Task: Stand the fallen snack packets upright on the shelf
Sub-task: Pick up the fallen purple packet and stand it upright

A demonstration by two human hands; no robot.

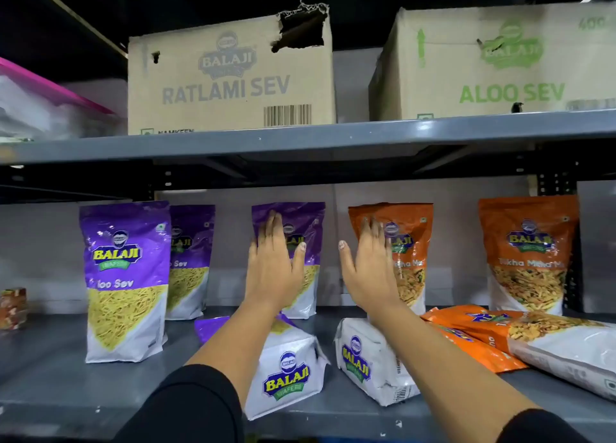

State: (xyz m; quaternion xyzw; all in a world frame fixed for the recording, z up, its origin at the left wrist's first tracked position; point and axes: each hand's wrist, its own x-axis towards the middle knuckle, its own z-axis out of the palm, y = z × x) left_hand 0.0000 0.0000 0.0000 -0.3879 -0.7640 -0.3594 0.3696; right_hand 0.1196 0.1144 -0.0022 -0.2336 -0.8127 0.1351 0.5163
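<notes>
Your hands are resting flat and open, gripping nothing: left hand [274, 269] on the upright purple packet [301, 224], right hand [366, 269] on the upright orange packet [408, 229]; the fallen packets are lying nearer you, under your wrists, tops pointing toward the back of the shelf [50, 369]: fallen purple packet [286, 372] under the left, fallen white-bottomed packet [363, 359] under the right

Grey metal shelving [300, 139] against a pale wall [333, 242], dimly lit from the front, darkness above. On the upper shelf, two worn cardboard cartons: "RATLAMI SEV" [230, 76], torn at its top right corner, and "ALOO SEV" [500, 62] near the right edge. Pink-lidded clear bin [43, 102] at the left edge. Perforated dark uprights [556, 189] behind the lower shelf [50, 376].
</notes>
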